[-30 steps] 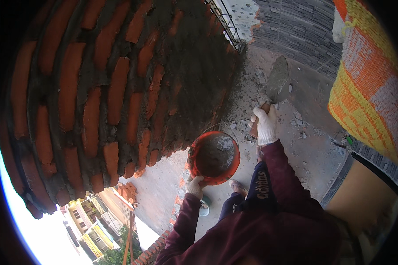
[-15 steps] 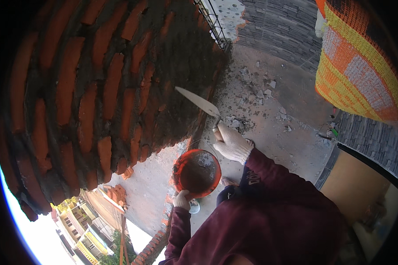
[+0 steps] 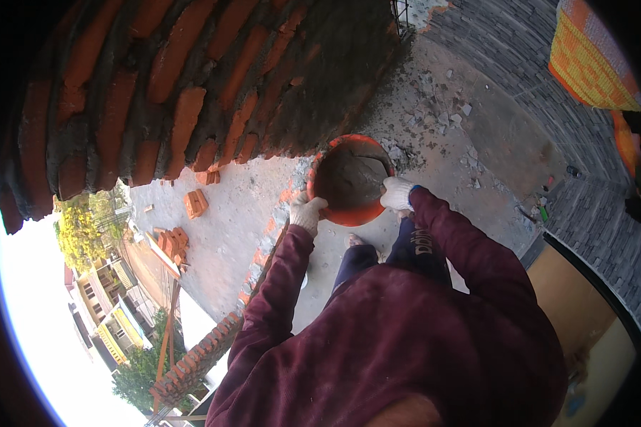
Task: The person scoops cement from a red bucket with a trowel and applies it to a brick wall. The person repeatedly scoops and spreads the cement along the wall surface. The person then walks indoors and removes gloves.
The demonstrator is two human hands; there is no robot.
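A round orange-red basin (image 3: 357,215) holding wet grey mortar (image 3: 342,178) is in front of my legs, close to the brick wall's lower edge. My gloved left hand (image 3: 308,213) is closed on its near left rim, thumb over the edge. At the right rim my gloved right hand (image 3: 397,193) is closed round a trowel, its handle hidden in the fist. The trowel's pale blade (image 3: 372,169) lies down in the basin against the mortar.
A brick wall (image 3: 181,128), partly coated with grey mortar, rises at the upper left. Rubble (image 3: 441,117) litters the floor beyond the basin. Loose bricks (image 3: 196,203) lie at left, past a low brick edge (image 3: 206,349). An orange-yellow woven cloth (image 3: 591,60) hangs upper right.
My right hand has brought the trowel from in front of the mortared wall down into the basin. The basin and my left hand sit higher in view, and the view has shifted.
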